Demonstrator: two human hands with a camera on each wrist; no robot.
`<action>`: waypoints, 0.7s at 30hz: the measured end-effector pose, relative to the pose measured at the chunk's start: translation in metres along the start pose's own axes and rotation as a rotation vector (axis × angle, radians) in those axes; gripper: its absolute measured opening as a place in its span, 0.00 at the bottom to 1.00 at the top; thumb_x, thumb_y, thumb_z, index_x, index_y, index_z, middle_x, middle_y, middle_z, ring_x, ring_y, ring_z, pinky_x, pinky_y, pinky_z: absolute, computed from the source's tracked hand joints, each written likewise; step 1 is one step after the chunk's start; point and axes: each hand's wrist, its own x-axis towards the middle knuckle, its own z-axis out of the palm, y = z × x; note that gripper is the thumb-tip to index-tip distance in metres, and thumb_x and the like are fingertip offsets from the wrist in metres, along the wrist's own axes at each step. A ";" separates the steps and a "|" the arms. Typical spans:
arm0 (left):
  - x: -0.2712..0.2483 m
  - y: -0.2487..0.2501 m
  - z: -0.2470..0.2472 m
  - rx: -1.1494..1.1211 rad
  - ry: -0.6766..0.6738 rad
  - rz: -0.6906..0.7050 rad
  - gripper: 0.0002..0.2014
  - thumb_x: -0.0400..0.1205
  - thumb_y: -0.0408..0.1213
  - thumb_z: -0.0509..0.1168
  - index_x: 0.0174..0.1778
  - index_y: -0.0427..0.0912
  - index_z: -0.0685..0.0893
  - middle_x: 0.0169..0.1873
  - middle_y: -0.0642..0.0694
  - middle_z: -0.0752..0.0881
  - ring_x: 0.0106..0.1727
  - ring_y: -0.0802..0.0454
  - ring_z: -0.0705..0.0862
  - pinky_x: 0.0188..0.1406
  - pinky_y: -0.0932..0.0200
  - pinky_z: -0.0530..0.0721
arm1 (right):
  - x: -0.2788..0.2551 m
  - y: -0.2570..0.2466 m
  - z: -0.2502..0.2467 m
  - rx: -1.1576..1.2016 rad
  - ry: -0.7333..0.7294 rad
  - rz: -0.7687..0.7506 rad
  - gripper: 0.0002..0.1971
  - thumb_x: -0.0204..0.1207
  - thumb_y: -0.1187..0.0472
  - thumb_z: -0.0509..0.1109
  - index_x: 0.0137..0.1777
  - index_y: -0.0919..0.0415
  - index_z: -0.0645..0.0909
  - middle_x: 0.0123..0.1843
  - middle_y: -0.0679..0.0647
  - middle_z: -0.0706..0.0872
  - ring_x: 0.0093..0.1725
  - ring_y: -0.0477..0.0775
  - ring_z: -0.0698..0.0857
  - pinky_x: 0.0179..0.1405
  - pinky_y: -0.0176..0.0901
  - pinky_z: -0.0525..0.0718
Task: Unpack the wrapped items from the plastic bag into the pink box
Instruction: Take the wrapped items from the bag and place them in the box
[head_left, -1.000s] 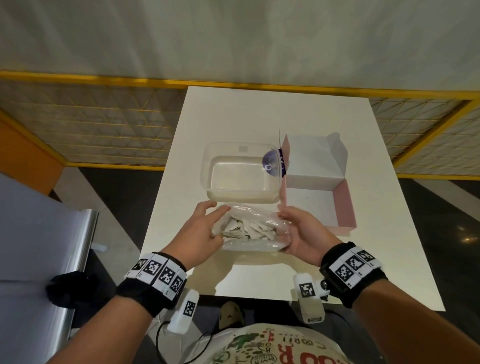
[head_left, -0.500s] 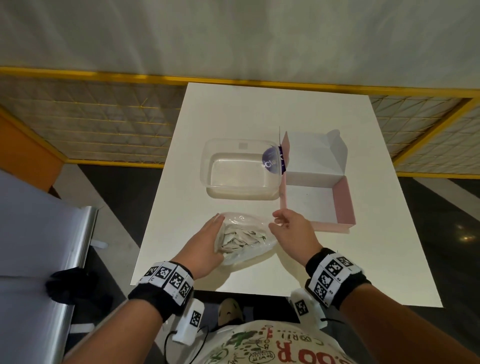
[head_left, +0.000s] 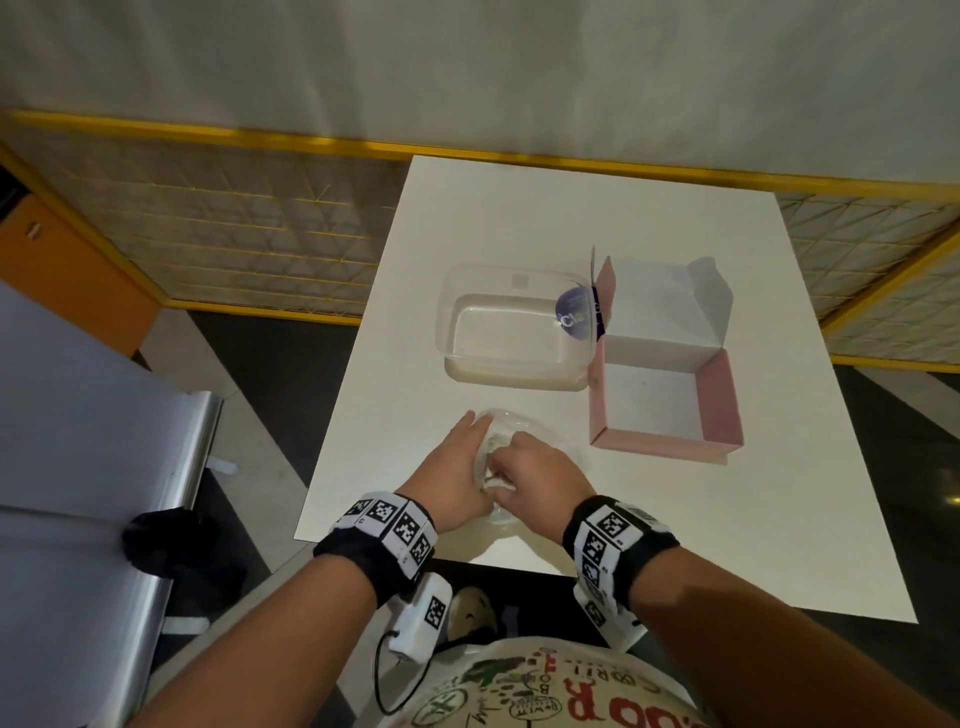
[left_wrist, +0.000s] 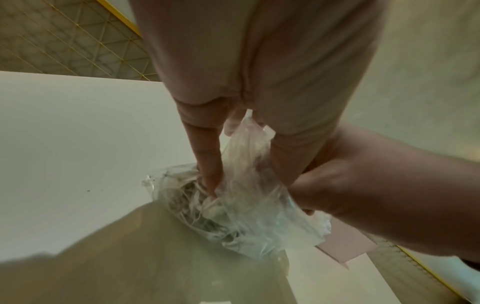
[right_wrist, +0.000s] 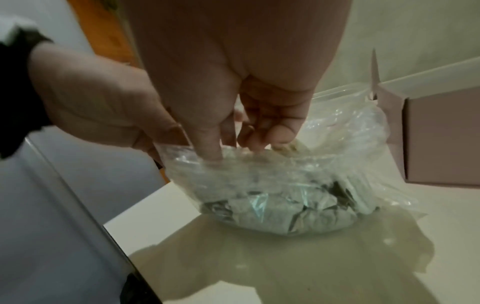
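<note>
Plastic bag (right_wrist: 280, 185) of wrapped items (right_wrist: 272, 211), on bench (head_left: 519, 218) beside the empty pink box (head_left: 722, 410): left hand (head_left: 457, 467) pinches its mouth open, right hand (head_left: 535, 478) fingers curled inside, apparently to extract one.

Head camera looks steeply down; both wrist cameras look closely along the fingers, sharing the plastic bag (head_left: 506, 431).

"Cla" on purple sticker (head_left: 574, 318), clear container (head_left: 457, 312).
</note>
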 end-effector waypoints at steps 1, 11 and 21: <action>-0.002 0.004 -0.001 0.002 -0.016 -0.017 0.54 0.68 0.32 0.76 0.88 0.55 0.54 0.88 0.47 0.53 0.88 0.51 0.56 0.80 0.60 0.63 | 0.001 0.000 0.001 -0.030 -0.008 0.015 0.09 0.77 0.53 0.72 0.54 0.54 0.85 0.51 0.52 0.79 0.48 0.57 0.83 0.49 0.50 0.81; -0.015 0.014 -0.009 -0.010 0.031 -0.017 0.51 0.63 0.38 0.76 0.83 0.54 0.61 0.70 0.47 0.74 0.71 0.46 0.76 0.69 0.46 0.80 | -0.006 0.014 -0.027 0.171 0.064 0.056 0.07 0.78 0.60 0.72 0.52 0.58 0.90 0.47 0.51 0.86 0.45 0.48 0.82 0.45 0.36 0.76; 0.000 0.036 -0.005 -0.075 0.051 -0.018 0.52 0.69 0.32 0.77 0.88 0.49 0.56 0.81 0.55 0.66 0.81 0.54 0.67 0.80 0.56 0.67 | -0.002 0.037 -0.069 0.333 0.063 0.053 0.06 0.78 0.57 0.70 0.42 0.49 0.86 0.35 0.44 0.88 0.32 0.40 0.83 0.36 0.37 0.79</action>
